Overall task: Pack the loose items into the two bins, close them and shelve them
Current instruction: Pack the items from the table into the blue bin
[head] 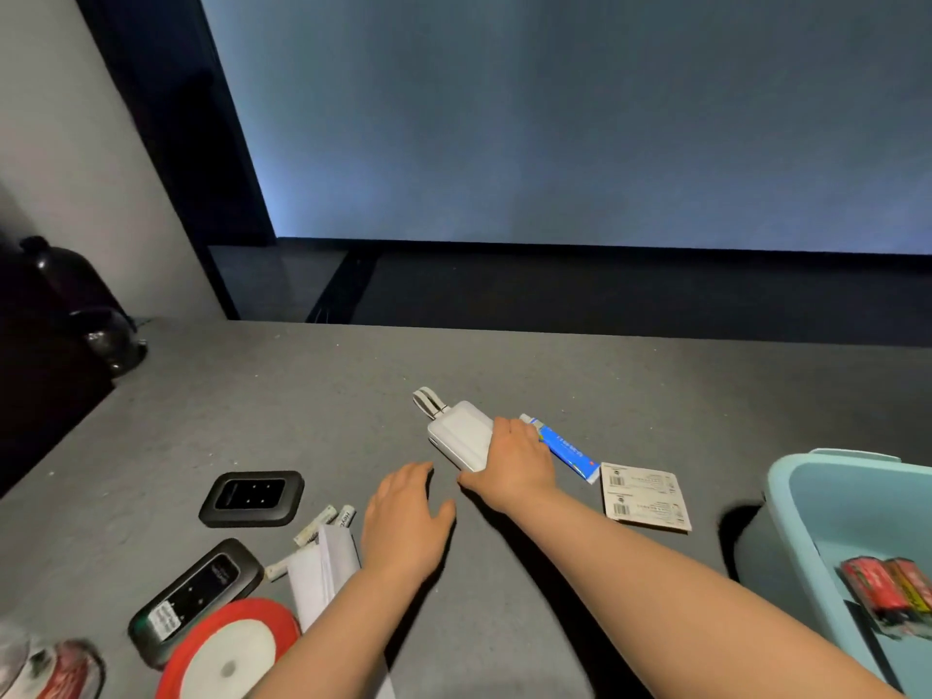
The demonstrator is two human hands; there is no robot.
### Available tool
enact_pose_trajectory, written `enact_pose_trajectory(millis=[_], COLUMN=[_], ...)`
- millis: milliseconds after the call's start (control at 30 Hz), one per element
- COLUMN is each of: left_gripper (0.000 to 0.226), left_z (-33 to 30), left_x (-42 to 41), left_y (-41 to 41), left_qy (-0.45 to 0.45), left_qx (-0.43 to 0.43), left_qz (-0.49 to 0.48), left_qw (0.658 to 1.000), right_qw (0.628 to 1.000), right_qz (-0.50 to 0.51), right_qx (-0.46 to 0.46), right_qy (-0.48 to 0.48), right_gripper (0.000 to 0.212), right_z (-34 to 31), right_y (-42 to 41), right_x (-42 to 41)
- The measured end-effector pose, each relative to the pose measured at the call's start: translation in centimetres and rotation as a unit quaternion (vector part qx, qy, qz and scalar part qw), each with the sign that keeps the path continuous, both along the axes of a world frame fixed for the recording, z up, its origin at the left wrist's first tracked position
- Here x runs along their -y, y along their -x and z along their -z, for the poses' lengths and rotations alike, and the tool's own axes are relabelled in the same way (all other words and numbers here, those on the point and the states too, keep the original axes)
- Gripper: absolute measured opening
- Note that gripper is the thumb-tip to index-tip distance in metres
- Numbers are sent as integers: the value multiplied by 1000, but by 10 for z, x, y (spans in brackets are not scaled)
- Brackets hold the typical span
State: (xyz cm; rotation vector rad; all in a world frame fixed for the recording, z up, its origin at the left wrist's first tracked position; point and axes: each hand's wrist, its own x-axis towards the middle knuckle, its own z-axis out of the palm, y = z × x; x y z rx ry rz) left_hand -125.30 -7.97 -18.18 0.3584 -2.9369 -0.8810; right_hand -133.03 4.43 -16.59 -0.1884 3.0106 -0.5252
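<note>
A white power bank (460, 432) with a looped strap lies mid-table. My right hand (514, 459) grips its near end, fingers curled over it. A blue tube (565, 449) lies just right of that hand, and two white barcode sachets (643, 496) sit further right. My left hand (406, 517) rests flat on the grey table (302, 396), fingers relaxed, holding nothing. A light-blue bin (827, 507) stands at the right edge with red and yellow batteries (892, 592) inside. Only this one bin is in view.
Left of my left hand lie white batteries (328, 522), a white box (323, 572), two black pocket devices (252, 498) (196, 597), a red ribbon spool (227, 658) and a red can (65, 673). A dark rounded object (65, 305) stands far left. The table's far edge drops off.
</note>
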Motion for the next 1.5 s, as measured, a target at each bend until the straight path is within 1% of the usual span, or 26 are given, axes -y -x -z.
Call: enact_pose_trajectory(millis=[100,200,267,433,533,600,700,767,833,933,1133,1233,1300,1400,1500], left_gripper=[54,57,59,65,68,64,61,68,80,91,85,85,83,76,84], left_z=[-1,-11,-15,-11,-11,-12,-12,-10,-10,-9,-22,-32,-48,-73,-82], left_x=[5,14,23,28,29,36,54,65,70,73,72,66,56,15,-50], left_y=[-1,-18,-42,-112,-141,-157,-174,-180,-185,-188,-184,-186,-184,-169,-154], left_qy=[-2,3,23,73,78,81,97,85,50,27,-18,-3,8,19,-35], left_qx=[-14,-49,-67,-62,-79,-97,-70,-37,-10,6,-20,-44,-70,-121,-167], left_qz=[9,-3,-22,-61,-94,-128,-177,-201,-217,-216,-229,-237,-227,-148,-50], left_qw=[1000,999,997,994,989,984,977,975,975,976,973,971,971,981,984], right_qw=[1000,997,995,987,980,977,974,973,971,970,963,958,954,949,948], right_qz=[13,45,60,74,69,56,33,25,21,14,15,35,50,73,94], right_qx=[-1,13,13,-5,-19,-24,-41,-48,-49,-51,-76,-91,-111,-154,-185], right_qy=[17,55,74,140,184,204,219,223,231,239,260,271,275,265,242], right_gripper=[64,67,68,71,69,68,65,65,66,66,63,64,65,67,64], right_z=[3,1,0,1,-1,-2,-6,-11,-17,-26,-52,-70,-82,-100,-117], right_y=[6,-4,-19,-75,-110,-129,-148,-155,-160,-168,-186,-196,-202,-210,-219], right_x=[5,1,-6,-20,-25,-28,-31,-32,-31,-29,-42,-64,-84,-121,-157])
